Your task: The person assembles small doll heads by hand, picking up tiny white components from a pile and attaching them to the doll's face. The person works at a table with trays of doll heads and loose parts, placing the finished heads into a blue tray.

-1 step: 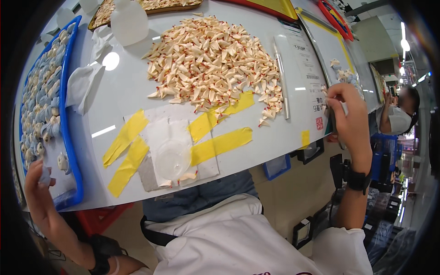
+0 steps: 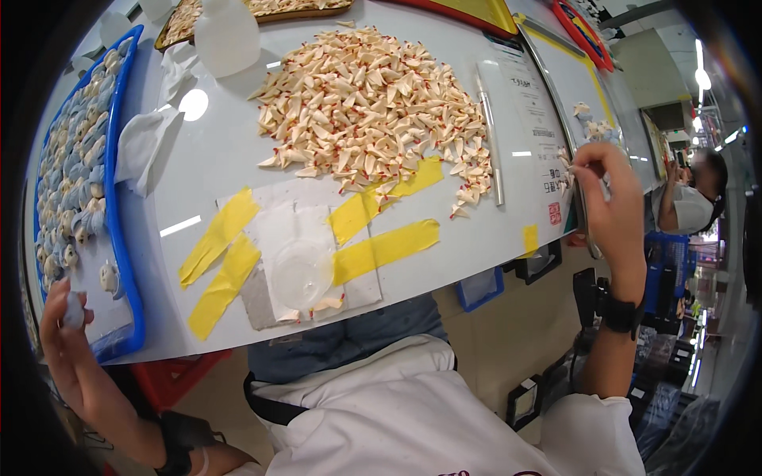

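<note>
At the lower left, my left hand [image 2: 65, 333] has its fingers curled round a small blue-grey figurine piece [image 2: 75, 311]. It is over the near end of a blue tray [image 2: 119, 262] filled with blue-grey and cream figurines [image 2: 75, 174]. One figurine [image 2: 109, 278] lies apart from the others in that tray. Far to the right, my right hand [image 2: 607, 194] is closed in a pinch beside the table's metal edge strip; a whitish bit shows by its fingers, too small to name. Some small pale figurines [image 2: 591, 123] lie just beyond it.
A large heap of cream, red-tipped pieces [image 2: 365, 111] covers the middle of the table. Nearer are yellow tape strips [image 2: 385, 252] and a clear round dish [image 2: 302, 274]. A translucent bottle [image 2: 226, 40] and white cloth [image 2: 143, 151] stand left; a person [image 2: 690, 198] sits far right.
My right hand has shifted slightly to the right, off the small pale pieces by the edge strip. The left fingers have turned a little, showing more of the blue-grey piece.
</note>
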Motion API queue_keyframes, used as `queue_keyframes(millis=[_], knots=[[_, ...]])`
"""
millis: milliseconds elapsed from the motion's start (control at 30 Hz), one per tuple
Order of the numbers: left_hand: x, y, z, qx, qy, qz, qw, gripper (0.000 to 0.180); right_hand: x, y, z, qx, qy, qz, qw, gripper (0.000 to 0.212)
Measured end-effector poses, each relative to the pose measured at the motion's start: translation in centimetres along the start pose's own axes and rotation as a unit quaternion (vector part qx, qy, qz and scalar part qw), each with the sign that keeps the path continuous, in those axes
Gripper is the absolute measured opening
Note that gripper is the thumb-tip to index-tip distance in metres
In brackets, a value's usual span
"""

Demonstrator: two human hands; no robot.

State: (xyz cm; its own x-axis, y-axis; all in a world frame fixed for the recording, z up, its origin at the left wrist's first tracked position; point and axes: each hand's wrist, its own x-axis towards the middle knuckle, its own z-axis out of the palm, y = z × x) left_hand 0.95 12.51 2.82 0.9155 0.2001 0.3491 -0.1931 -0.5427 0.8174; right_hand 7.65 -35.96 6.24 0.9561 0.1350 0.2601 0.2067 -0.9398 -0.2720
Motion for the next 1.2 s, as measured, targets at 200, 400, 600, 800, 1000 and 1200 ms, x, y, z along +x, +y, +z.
queue_keyframes(millis=[200, 400, 600, 800, 1000, 1200], knots=[[-3.3, 0.8, 2.5, -0.191, 0.008, -0.005, 0.982, 0.045, -0.1, -4.9, -1.6, 0.181, 0.033, -0.027, 0.983, 0.012], [-4.0, 4.6, 6.6, -0.372, -0.114, -0.115, 0.914, 0.047, -0.4, -9.7, 0.8, 0.351, 0.012, 0.005, 0.936, 0.006], [-5.0, 3.8, 9.3, -0.44, -0.091, -0.081, 0.89, 0.031, 1.2, -13.1, 2.9, 0.318, -0.019, -0.106, 0.942, 0.007], [-4.9, 5.3, 9.9, -0.427, -0.08, -0.181, 0.882, 0.043, 1.4, -16.3, 4.3, 0.348, -0.056, -0.093, 0.931, 0.015], [-5.0, 3.6, 10.1, -0.439, -0.125, -0.069, 0.887, 0.043, 2.2, -17.4, 5.5, 0.3, -0.113, -0.124, 0.939, 0.017], [-4.3, 3.6, 10.2, -0.424, -0.168, -0.034, 0.89, 0.044, 1.5, -19.1, 6.1, 0.251, -0.039, -0.144, 0.957, 0.018]])
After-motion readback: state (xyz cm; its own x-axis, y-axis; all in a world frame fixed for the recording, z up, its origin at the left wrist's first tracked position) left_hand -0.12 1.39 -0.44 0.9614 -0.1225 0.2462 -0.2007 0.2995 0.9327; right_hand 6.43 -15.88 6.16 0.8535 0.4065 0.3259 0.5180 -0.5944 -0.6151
